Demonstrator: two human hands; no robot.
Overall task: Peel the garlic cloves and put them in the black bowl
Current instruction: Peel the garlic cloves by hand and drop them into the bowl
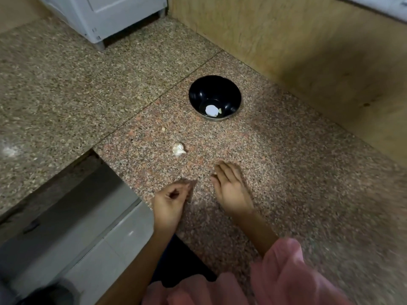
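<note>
Nearest, the left hand is curled, contents untellable; the right hand is relaxed; garlic is seen higher, nearer the left hand.

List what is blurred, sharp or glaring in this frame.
Head view: motion blur smears the left hand, the right hand and the pink sleeve; the black bowl and the garlic piece are sharp; glare whitens the counter at far left.

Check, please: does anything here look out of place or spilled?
Only small things: a white garlic piece and a tiny scrap lie loose on the counter, apart from the bowl. Nothing looks spilled or broken.
</note>
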